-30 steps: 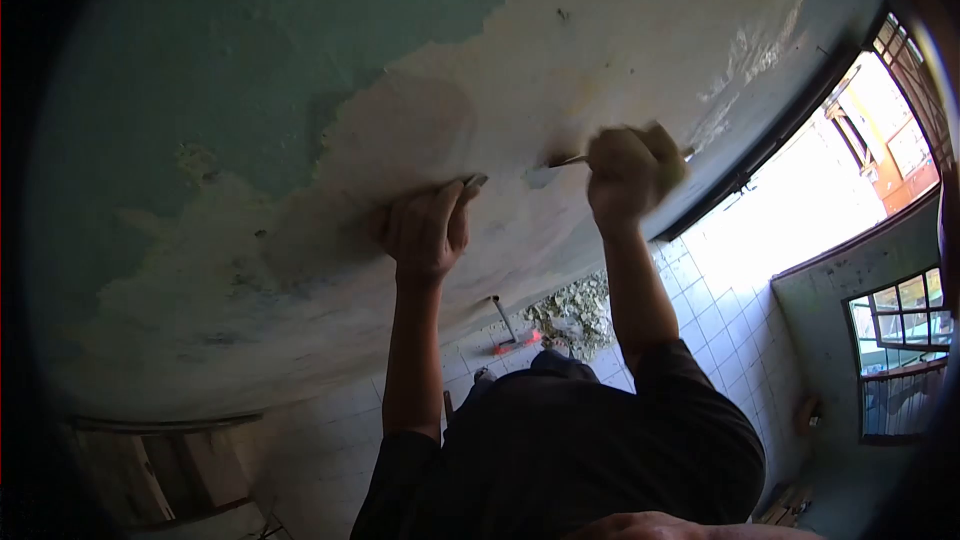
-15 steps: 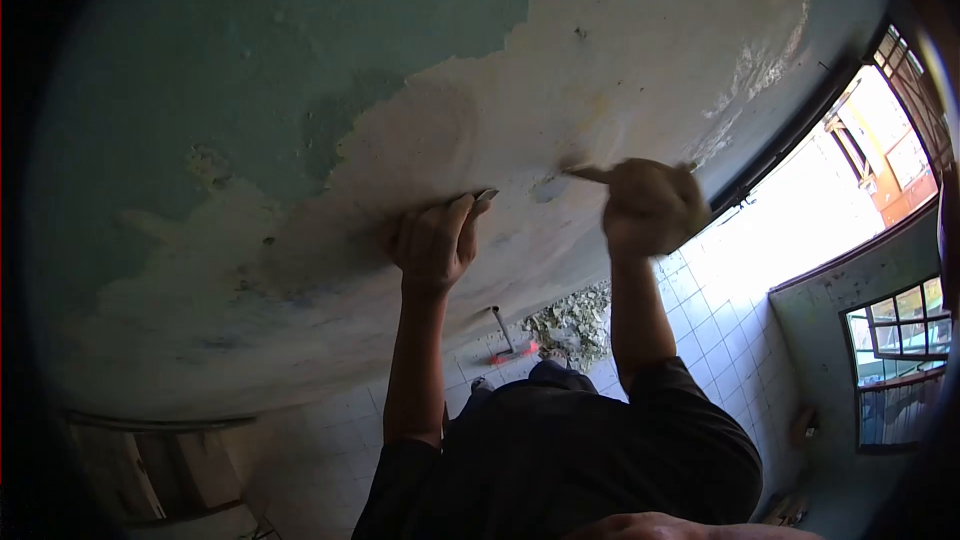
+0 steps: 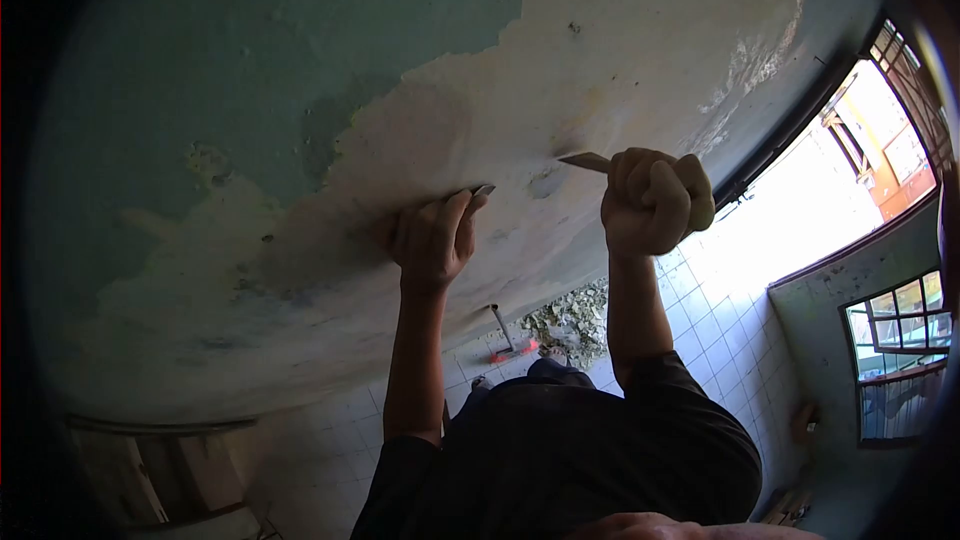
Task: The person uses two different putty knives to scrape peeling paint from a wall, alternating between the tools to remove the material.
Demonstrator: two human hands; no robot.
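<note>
Before me is a wall (image 3: pixel 420 125) whose green paint has come off over a wide, pale, irregular area. My right hand (image 3: pixel 655 202) is closed in a fist around a scraper (image 3: pixel 585 161), its flat blade pointing left with the tip right at the pale surface. A small scuffed grey patch (image 3: pixel 545 181) lies just below that tip. To the left, my left hand (image 3: pixel 432 240) rests against the wall, fingers curled. Between its thumb and forefinger sticks out a short metal blade (image 3: pixel 484 190); the remainder of this tool is hidden in the hand.
Below, on the white tiled floor (image 3: pixel 700 315), lies a heap of paint flakes (image 3: pixel 575 325) at the wall's foot. Beside it is a red-headed broom or brush (image 3: pixel 513 350). A bright doorway (image 3: pixel 800 180) opens on the right, with a barred window (image 3: pixel 900 340) beyond.
My right hand, blurred by motion before, is now sharp, and its blade has shifted slightly up and left on the wall. My left hand has stayed almost where it was.
</note>
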